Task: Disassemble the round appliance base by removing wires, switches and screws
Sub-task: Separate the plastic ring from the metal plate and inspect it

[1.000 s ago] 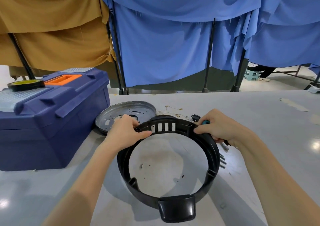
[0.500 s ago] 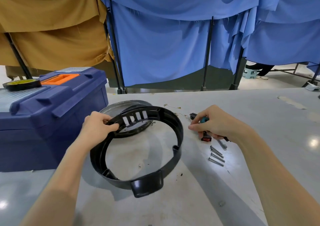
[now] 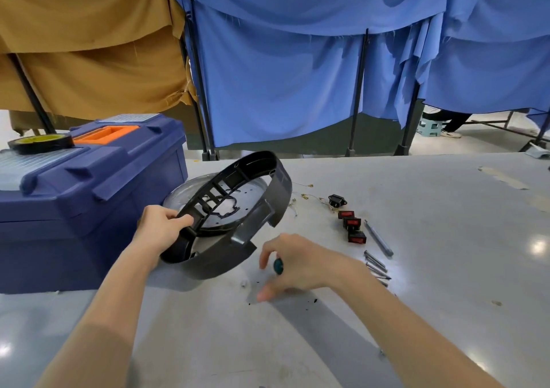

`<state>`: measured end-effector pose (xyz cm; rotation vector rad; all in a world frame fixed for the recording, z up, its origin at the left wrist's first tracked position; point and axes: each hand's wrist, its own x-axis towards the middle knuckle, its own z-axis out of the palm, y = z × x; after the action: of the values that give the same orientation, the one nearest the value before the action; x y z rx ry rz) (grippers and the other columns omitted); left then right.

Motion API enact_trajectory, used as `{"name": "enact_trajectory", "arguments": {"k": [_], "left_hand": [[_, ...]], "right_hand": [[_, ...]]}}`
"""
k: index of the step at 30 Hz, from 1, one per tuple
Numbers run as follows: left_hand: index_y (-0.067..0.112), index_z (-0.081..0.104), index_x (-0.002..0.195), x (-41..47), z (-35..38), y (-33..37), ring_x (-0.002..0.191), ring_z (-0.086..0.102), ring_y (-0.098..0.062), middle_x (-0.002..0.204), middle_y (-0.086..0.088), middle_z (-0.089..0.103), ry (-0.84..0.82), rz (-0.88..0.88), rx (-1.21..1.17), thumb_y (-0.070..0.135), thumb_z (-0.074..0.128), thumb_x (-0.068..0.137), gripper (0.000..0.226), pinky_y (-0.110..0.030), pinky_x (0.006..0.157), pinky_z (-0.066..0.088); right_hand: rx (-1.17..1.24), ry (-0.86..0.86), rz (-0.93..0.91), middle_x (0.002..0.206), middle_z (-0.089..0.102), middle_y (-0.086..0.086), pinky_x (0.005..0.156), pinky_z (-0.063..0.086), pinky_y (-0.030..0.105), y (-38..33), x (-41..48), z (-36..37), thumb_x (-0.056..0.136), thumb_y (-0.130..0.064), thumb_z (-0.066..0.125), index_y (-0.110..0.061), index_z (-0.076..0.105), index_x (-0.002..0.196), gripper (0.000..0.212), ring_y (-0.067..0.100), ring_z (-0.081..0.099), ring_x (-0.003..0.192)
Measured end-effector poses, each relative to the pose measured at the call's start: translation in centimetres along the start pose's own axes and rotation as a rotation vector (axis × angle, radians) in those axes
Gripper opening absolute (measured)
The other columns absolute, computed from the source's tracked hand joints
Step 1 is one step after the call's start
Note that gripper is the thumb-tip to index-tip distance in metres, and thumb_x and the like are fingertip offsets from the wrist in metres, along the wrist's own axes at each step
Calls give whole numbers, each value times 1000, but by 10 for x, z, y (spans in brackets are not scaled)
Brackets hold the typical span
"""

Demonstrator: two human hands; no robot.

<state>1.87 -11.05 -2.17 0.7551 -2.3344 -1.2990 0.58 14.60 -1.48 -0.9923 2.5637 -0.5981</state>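
My left hand (image 3: 162, 231) grips the rim of the black round appliance base ring (image 3: 276, 191), which is tilted up on its edge over a round metal plate (image 3: 178, 197). My right hand (image 3: 300, 264) hovers low over the table in front of the ring, its fingers curled round a tool with a teal handle end (image 3: 279, 265). Three red rocker switches (image 3: 351, 227), a black socket (image 3: 337, 200), thin wires (image 3: 306, 195), several long screws (image 3: 376, 264) and a grey bit (image 3: 378, 238) lie on the table to the right.
A blue toolbox (image 3: 83, 191) with an orange handle and a tape roll (image 3: 40, 143) on its lid stands at the left. Small black crumbs (image 3: 315, 300) and a white fleck (image 3: 244, 283) lie on the grey table (image 3: 446, 268). Blue and tan curtains hang behind.
My left hand has carried the ring to the left and tipped it up on edge over the metal plate. My right hand has let go of the ring and dropped toward the table, still holding the tool.
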Motion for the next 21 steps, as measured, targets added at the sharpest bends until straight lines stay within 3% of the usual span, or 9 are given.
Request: {"name": "enact_trajectory", "arguments": {"k": [4,7,9,11,15,18,21], "left_hand": [[-3,68,75,1,1,1,66,53,-30,70,-17,62,-16,-23,-6,16,70,86,22,-35,61,41],[5,64,75,1,1,2,66,44,-25,68,-13,50,-29,-22,5,18,70,85,17,-36,62,35],[0,67,78,1,1,1,65,41,-23,67,-12,47,-20,-26,9,18,70,85,20,-35,61,33],[-9,67,84,2,2,0,63,44,-24,65,-14,51,-13,-31,-1,18,70,86,28,-34,59,35],[-7,70,85,3,3,0,63,50,-27,69,-16,59,-4,-32,4,19,70,86,26,-30,56,38],[-5,71,85,4,1,0,66,52,-28,70,-19,60,-29,-29,5,20,70,86,24,-35,60,39],[2,73,82,3,0,1,69,59,-29,77,-22,69,-53,-11,10,20,72,85,18,-32,61,44]], "right_hand": [[-32,73,-44,90,52,-8,63,39,28,-12,3,19,74,-57,74,-23,55,105,50,18,53,89],[-129,125,-127,96,60,3,71,41,36,-18,6,30,89,-39,63,-21,52,93,22,26,55,93],[-156,139,-145,96,61,6,74,44,37,-20,7,33,92,-29,57,-20,50,88,12,28,55,92],[-160,126,-137,97,60,7,75,45,38,-19,7,33,92,-25,54,-20,50,88,9,29,55,92],[-116,96,-60,98,62,11,72,47,37,-11,4,16,87,-21,60,-12,57,88,9,29,59,89],[-44,137,85,88,71,13,69,53,32,16,-4,-18,81,-14,66,-8,67,79,6,22,64,75],[-11,226,255,65,68,10,50,45,22,56,-22,-55,78,-9,67,-2,70,72,10,15,52,48]]}}
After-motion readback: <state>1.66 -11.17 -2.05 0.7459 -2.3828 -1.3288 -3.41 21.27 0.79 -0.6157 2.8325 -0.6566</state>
